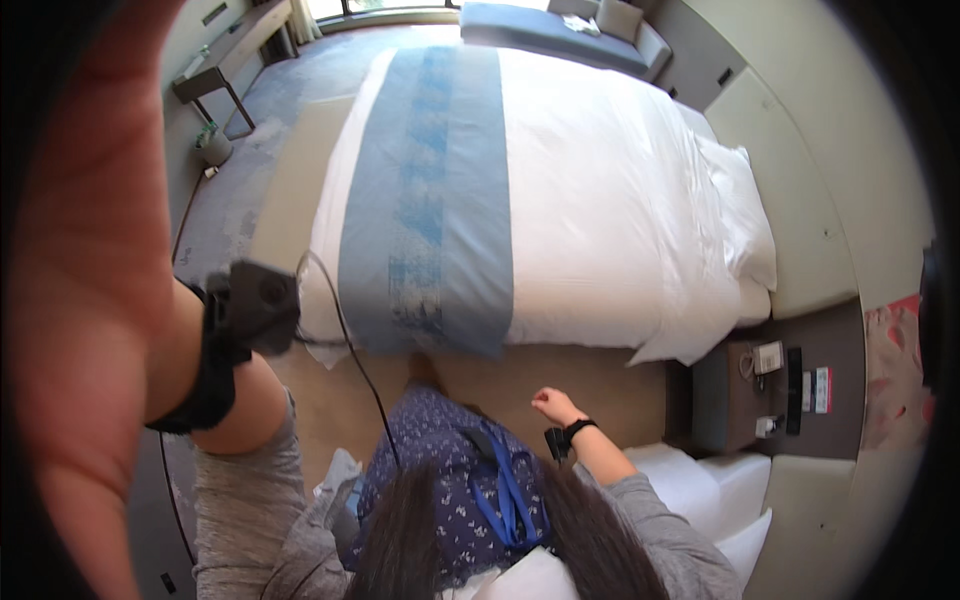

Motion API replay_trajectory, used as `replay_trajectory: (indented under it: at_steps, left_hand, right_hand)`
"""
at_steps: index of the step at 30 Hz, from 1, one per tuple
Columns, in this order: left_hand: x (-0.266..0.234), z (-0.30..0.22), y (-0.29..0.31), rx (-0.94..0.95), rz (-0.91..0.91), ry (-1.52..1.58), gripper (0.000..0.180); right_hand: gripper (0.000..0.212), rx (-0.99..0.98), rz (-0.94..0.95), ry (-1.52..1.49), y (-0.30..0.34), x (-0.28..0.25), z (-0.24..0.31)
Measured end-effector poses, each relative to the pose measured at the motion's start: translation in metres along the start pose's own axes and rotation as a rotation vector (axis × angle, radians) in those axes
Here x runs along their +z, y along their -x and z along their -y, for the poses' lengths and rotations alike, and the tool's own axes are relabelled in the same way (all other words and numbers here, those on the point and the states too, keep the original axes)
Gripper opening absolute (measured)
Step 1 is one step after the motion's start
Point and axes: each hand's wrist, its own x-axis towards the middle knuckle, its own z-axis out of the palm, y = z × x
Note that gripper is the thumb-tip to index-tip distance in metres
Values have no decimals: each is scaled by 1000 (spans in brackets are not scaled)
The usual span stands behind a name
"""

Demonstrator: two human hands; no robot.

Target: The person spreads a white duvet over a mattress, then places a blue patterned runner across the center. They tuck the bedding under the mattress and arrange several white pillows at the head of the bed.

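My left hand is raised very close to the view and fills the left side. Its palm side shows large, and its fingers run out of the picture, so I cannot tell what they do. A black strap with a small camera-like device sits on that wrist, a thin cable hanging from it. Lower down, my right hand hovers in front of my body with its fingers curled in and nothing visible in them. A black wristband with a small device is on that wrist. Beyond lies a bed with a white duvet and a blue-grey bed runner.
White pillows lie at the bed's right end, against a pale headboard. A nightstand with a telephone stands between two beds. The second bed's white bedding is behind my right arm. Far off are a sofa, desk and potted plant.
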Motion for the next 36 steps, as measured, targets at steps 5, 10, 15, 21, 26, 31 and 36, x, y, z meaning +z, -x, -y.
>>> replay_trajectory:
  at_steps: [5,10,15,21,26,31,36]
  left_hand:
    - [15,-5,3,-13,13,44,75]
    - [23,-12,0,-8,37,61,69]
    - [22,-11,-3,15,54,57,64]
    - [37,39,17,-133,113,16,59]
    - [-7,166,183,-913,185,-214,31]
    - [-80,248,448,-1631,83,-348,24]
    - [-101,280,563,-1836,68,-570,41]
  right_hand:
    - [25,98,-19,-152,35,16,-24]
    - [24,236,35,-29,75,39,-82]
    - [26,303,77,12,88,37,-106]
    - [28,312,57,-88,74,33,-97]
    - [32,246,135,-47,33,34,-21]
    - [34,88,274,300,-40,22,36]
    - [33,-32,-6,261,-149,-11,114]
